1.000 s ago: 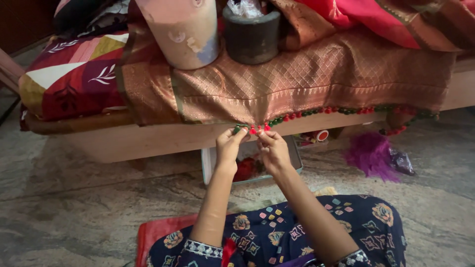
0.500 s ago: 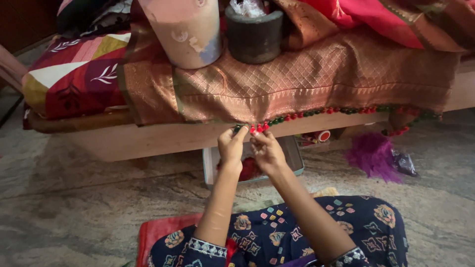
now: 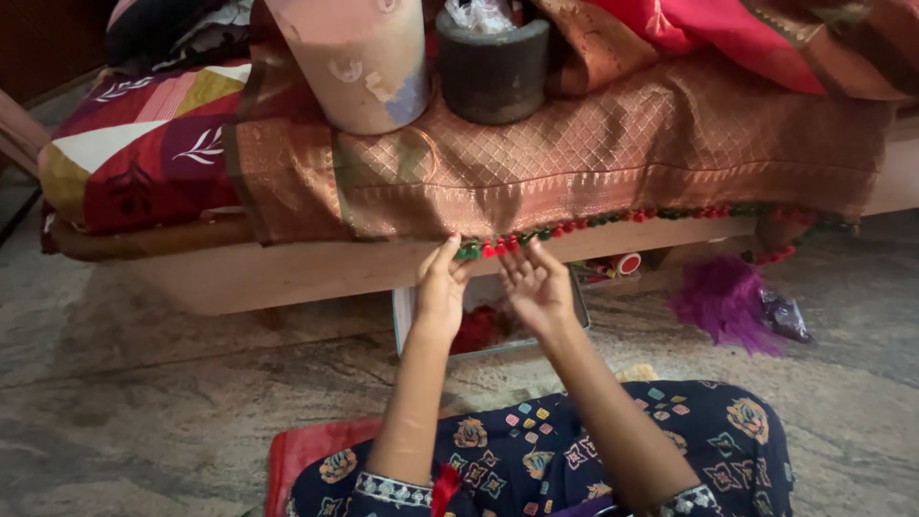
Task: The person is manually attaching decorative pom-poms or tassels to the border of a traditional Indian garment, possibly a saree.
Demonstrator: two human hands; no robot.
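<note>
We're seated on a red mat [image 3: 306,450], both arms reaching forward. Our left hand [image 3: 440,287] pinches the copper brocade cloth's [image 3: 593,158] hem, fingertips together on the red and green bead trim [image 3: 574,225] that runs rightward along the edge. Our right hand [image 3: 538,285] is loose, fingers spread just under the beads. Behind sits a shallow tray [image 3: 574,306]; beyond, purple fluff [image 3: 718,302]. On the bed, a pale bucket [image 3: 354,57] and dark pot [image 3: 493,67].
</note>
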